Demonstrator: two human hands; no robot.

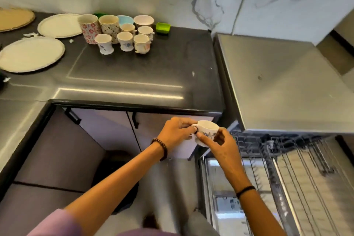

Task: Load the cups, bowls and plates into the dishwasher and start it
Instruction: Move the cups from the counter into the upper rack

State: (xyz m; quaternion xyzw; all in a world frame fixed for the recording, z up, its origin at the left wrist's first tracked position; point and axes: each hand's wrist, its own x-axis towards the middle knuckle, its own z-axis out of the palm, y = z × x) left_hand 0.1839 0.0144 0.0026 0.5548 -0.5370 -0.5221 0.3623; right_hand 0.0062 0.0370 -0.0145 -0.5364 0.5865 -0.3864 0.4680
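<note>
A small white cup with a blue flower (207,130) is held in mid-air below the counter edge, just left of the open dishwasher. My left hand (175,133) pinches its handle. My right hand (220,144) grips its body from the near side, fingers curled round it. The dishwasher's upper wire rack (298,161) is pulled out at the right, and its open door (226,205) lies below. On the dark counter (134,71) stand several more cups (122,33), two bowls (143,19) and two white plates (31,53).
A steel top (283,86) covers the dishwasher at the right. A green container (163,28) sits behind the cups, and a tan round tray (13,18) lies at the far left. White cabinet doors (107,126) with black handles stand under the counter.
</note>
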